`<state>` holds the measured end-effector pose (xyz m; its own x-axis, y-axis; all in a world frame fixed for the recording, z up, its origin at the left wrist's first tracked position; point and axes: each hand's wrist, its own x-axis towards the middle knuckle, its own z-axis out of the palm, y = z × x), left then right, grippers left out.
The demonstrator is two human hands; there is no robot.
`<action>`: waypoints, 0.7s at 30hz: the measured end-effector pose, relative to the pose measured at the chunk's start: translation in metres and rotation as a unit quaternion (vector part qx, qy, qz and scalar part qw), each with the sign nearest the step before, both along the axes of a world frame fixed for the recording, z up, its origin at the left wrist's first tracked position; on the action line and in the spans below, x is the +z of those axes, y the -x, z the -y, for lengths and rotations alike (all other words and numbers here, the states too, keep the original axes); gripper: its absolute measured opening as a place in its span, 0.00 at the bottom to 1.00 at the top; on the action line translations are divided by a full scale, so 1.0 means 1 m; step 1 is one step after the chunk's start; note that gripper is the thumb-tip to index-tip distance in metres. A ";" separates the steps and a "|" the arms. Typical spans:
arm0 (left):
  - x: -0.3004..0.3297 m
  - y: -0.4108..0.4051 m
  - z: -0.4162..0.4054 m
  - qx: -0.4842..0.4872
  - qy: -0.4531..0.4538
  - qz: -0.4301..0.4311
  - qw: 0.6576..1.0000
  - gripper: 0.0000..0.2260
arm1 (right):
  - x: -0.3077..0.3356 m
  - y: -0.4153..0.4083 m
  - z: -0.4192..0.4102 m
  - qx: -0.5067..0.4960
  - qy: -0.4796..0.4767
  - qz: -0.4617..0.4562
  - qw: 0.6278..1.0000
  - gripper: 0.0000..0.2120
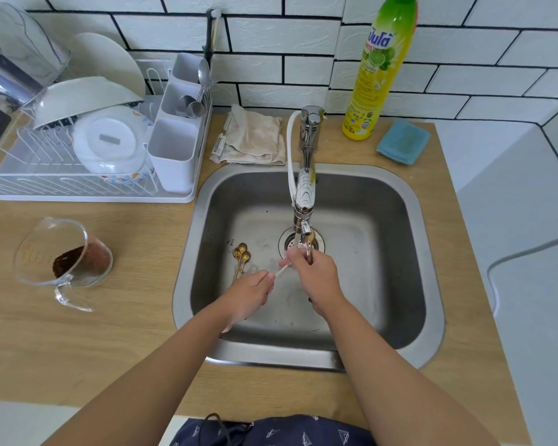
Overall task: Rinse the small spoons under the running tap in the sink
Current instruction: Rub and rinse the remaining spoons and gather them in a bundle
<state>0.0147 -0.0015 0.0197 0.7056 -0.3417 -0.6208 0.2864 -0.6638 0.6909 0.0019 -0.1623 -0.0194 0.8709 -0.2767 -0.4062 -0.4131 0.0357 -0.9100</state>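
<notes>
While water runs from the tap (304,201), left hand (250,296) pinches a pale thin spoon handle (282,271) by its near end; right hand (316,276) curls round its far end and a gold spoon (310,238) under the stream. Three gold spoons (241,257) lie left on the sink (429,252) floor. Advice: rotate bowls under flow, grip handles firmly.

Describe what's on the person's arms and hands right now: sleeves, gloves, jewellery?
Both forearms are bare up to the frame edge, with no sleeves in view. The left hand and right hand wear no gloves; no rings, watch or bracelet show. At the bottom edge is dark navy clothing with small white triangle prints.
</notes>
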 end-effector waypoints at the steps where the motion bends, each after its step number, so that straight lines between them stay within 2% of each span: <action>1: 0.001 -0.001 0.002 -0.006 -0.007 0.007 1.000 0.17 | 0.000 -0.001 -0.001 -0.002 -0.004 -0.005 1.000 0.11; 5: -0.001 -0.003 0.005 0.013 -0.016 -0.007 1.000 0.17 | 0.004 0.001 -0.006 0.006 -0.040 -0.025 0.999 0.08; 7: -0.002 -0.003 0.004 0.043 -0.003 -0.051 0.998 0.17 | 0.005 0.002 -0.005 0.016 -0.043 -0.009 0.999 0.08; 10: -0.002 -0.008 -0.001 0.080 0.050 -0.145 0.985 0.16 | 0.004 0.003 0.004 0.042 -0.130 -0.006 0.991 0.09; 12: -0.002 -0.012 -0.004 0.074 0.086 -0.179 0.977 0.17 | 0.004 0.004 0.009 0.035 -0.174 -0.018 0.984 0.08; 14: -0.002 -0.012 -0.004 0.040 0.099 -0.163 0.981 0.18 | 0.003 0.004 0.011 0.009 -0.177 -0.031 0.984 0.07; 17: -0.003 -0.012 -0.001 0.002 0.080 -0.112 0.990 0.18 | 0.002 0.001 0.009 -0.024 -0.172 -0.044 0.984 0.15; 19: -0.005 -0.012 0.000 0.004 0.070 -0.093 0.993 0.18 | 0.001 0.001 0.009 -0.022 -0.195 -0.037 0.980 0.12; 21: -0.007 -0.013 0.000 0.016 0.066 -0.093 0.993 0.19 | 0.002 0.003 0.009 -0.007 -0.176 -0.026 0.984 0.08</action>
<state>0.0274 -0.0013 0.0129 0.5954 -0.4069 -0.6927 0.4367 -0.5598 0.7042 -0.0006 -0.1712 -0.0175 0.8433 -0.1222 -0.5234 -0.4565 0.3511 -0.8175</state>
